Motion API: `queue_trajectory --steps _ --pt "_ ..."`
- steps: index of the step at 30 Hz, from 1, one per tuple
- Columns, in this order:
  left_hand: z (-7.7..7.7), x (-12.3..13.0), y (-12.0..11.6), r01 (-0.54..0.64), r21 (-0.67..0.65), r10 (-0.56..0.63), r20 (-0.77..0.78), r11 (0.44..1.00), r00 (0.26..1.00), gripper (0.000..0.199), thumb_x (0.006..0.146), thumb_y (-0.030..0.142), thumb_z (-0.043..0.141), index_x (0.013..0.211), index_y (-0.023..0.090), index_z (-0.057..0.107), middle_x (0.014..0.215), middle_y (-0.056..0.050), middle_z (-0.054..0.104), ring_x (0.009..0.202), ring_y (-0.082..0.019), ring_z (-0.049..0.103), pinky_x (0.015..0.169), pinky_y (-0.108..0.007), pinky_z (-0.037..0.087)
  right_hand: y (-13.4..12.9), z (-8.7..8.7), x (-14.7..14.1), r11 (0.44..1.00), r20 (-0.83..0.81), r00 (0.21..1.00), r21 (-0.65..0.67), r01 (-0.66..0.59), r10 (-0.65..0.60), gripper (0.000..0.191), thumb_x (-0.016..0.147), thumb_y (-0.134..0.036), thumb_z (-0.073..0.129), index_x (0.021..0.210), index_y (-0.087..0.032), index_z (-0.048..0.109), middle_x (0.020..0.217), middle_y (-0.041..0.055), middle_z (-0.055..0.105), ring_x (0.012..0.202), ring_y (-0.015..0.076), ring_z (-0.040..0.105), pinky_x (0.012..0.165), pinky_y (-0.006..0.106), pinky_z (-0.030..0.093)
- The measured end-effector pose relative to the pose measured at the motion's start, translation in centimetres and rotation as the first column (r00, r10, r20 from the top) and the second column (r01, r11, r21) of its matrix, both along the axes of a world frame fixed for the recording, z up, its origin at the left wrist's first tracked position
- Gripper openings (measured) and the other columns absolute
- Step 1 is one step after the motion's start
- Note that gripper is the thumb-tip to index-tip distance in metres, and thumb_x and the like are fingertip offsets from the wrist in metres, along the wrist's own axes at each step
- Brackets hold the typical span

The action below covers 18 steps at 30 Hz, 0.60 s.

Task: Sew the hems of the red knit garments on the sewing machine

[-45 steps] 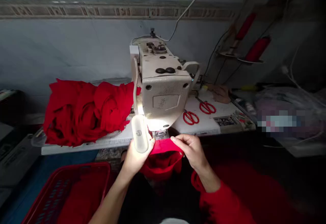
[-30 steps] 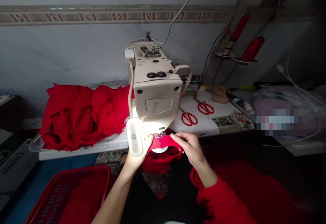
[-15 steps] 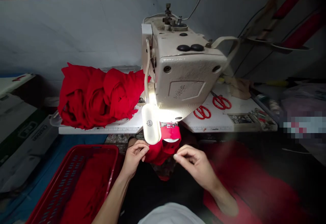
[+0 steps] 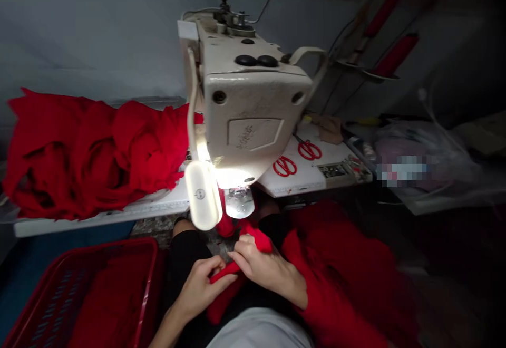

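In front of the sewing machine (image 4: 253,105), low over the lap, both my hands are on a piece of red fabric (image 4: 226,272). My left hand (image 4: 200,287) pinches its edge between thumb and fingers. Close beside it, my right hand (image 4: 263,266) is closed with fabric in its curled fingers, and a red flap lies over its knuckles. The shiny metal plate (image 4: 240,203) under the needle area shows bare. More red cloth hangs beside and below that plate. A lit lamp (image 4: 203,195) shines at the machine's left side.
Left on the table lies a big heap of red fabric (image 4: 95,158); below it stands a red basket (image 4: 148,284) holding red cloth. Two red-handled scissors (image 4: 284,166) lie right of the machine. Red thread cones (image 4: 397,55) stand behind. Red cloth (image 4: 348,269) spreads at the lower right.
Both hands have come down and toward the body, closer together, bringing red fabric away from the metal plate. The view has shifted right, so the machine appears further left.
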<state>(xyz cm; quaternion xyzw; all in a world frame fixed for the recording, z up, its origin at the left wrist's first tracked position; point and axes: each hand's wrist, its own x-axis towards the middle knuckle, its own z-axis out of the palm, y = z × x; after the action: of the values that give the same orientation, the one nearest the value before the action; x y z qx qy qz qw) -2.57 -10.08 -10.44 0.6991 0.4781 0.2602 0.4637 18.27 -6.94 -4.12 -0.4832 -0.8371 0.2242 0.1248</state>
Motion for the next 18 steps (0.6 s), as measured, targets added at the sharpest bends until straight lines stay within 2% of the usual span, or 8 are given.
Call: queue_trajectory --steps 2,5,9,13,15,16,17,18 --pt "0.3 -0.9 0.7 -0.014 -0.152 0.021 0.042 0.988 0.999 0.038 0.087 0.039 0.071 0.063 0.017 0.054 0.058 0.004 0.049 0.057 -0.012 0.045 0.056 -0.021 0.034 0.5 0.3 0.9 1.0 -0.152 0.988 -0.027 0.005 -0.009 0.025 0.095 -0.034 0.068 0.074 -0.02 0.07 0.075 0.0025 0.072 0.071 0.0167 0.067 0.066 0.025 0.046" --pt "0.8 -2.8 1.8 0.016 -0.302 0.004 0.067 0.953 0.998 0.039 0.084 0.043 0.072 0.061 0.017 0.055 0.058 0.003 0.049 0.058 -0.013 0.044 0.056 -0.022 0.033 2.0 1.3 2.6 0.996 -0.396 0.916 -0.082 0.037 -0.066 0.033 0.088 -0.037 0.076 0.062 -0.019 0.067 0.065 -0.0002 0.069 0.06 0.0129 0.062 0.064 0.025 0.043" --pt "2.4 -6.4 3.4 0.044 -0.319 0.0 0.139 0.947 0.99 0.044 0.085 0.051 0.071 0.058 0.018 0.059 0.062 -0.001 0.057 0.063 -0.018 0.052 0.062 -0.027 0.041 4.4 1.5 5.7 0.961 -0.553 0.786 -0.161 0.227 -0.278 0.042 0.082 -0.048 0.08 0.058 -0.018 0.064 0.06 -0.0009 0.063 0.057 0.0129 0.054 0.058 0.026 0.039" --pt "5.8 -7.9 4.0 0.145 -0.369 -0.035 0.288 0.918 0.957 0.04 0.081 0.054 0.076 0.064 0.02 0.069 0.061 -0.005 0.064 0.061 -0.021 0.059 0.061 -0.029 0.046 6.1 -0.2 7.3 0.881 -0.563 0.682 -0.229 0.414 -0.467 0.045 0.083 -0.05 0.079 0.057 -0.018 0.063 0.055 -0.0041 0.052 0.054 0.0109 0.045 0.054 0.025 0.037" --pt "7.9 -6.6 3.9 0.242 -0.336 -0.109 0.371 0.91 0.922 0.037 0.086 0.052 0.073 0.071 0.019 0.075 0.065 -0.008 0.07 0.066 -0.023 0.064 0.067 -0.033 0.051 6.1 -0.8 6.6 0.895 -0.549 0.708 -0.242 0.375 -0.445 0.038 0.085 -0.048 0.077 0.064 -0.017 0.069 0.065 -0.0006 0.06 0.063 0.0133 0.054 0.06 0.025 0.044" --pt "8.8 -5.5 3.8 0.321 -0.308 -0.184 0.4 0.895 0.898 0.039 0.09 0.051 0.07 0.072 0.017 0.078 0.067 -0.011 0.072 0.069 -0.025 0.067 0.071 -0.035 0.053 5.8 -0.9 5.8 0.914 -0.552 0.729 -0.28 0.295 -0.404 0.034 0.087 -0.048 0.075 0.073 -0.017 0.074 0.076 0.0025 0.067 0.07 0.015 0.06 0.062 0.024 0.047" --pt "9.5 -4.2 3.7 0.353 -0.33 -0.221 0.375 0.876 0.9 0.039 0.093 0.048 0.067 0.073 0.016 0.079 0.07 -0.012 0.074 0.07 -0.025 0.068 0.071 -0.034 0.053 5.3 -0.9 5.0 0.921 -0.564 0.747 -0.354 0.165 -0.351 0.032 0.09 -0.048 0.071 0.085 -0.017 0.078 0.088 0.0051 0.071 0.076 0.0165 0.063 0.063 0.024 0.049" --pt "9.9 -2.9 3.8 0.344 -0.401 -0.221 0.322 0.849 0.921 0.037 0.095 0.045 0.065 0.079 0.015 0.079 0.075 -0.013 0.075 0.07 -0.023 0.069 0.07 -0.033 0.054 4.6 -0.6 4.1 0.893 -0.583 0.758 -0.45 -0.001 -0.293 0.033 0.093 -0.049 0.067 0.099 -0.019 0.079 0.097 0.0067 0.073 0.079 0.0174 0.066 0.061 0.024 0.051"
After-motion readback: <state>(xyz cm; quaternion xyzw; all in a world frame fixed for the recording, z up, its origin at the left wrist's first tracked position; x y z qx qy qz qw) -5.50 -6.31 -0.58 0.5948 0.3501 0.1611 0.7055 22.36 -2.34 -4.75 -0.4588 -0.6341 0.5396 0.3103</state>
